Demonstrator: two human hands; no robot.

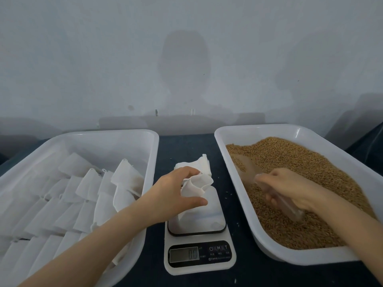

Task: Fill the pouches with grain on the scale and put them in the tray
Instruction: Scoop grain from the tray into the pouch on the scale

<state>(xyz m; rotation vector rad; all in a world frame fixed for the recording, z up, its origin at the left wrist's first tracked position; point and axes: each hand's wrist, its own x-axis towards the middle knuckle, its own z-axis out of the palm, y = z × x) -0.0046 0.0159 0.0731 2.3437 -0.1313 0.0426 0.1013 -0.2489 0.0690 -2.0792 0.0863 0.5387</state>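
Observation:
A white kitchen scale (215, 264) sits at centre front on the dark table. My left hand (176, 193) holds a white mesh pouch (200, 184) upright on the scale's plate, fingers curled round its open mouth. More empty pouches (202, 164) lie just behind the scale. My right hand (290, 191) grips the handle of a clear plastic scoop (248, 168), whose bowl lies in the brown grain (294, 162) filling the right tray (221, 139). The left tray (116, 135) holds several white pouches (87, 195) laid in rows.
A pale wall rises just behind the table. A few loose grains (228, 192) lie on the dark tabletop beside the scale. The two trays flank the scale closely on either side.

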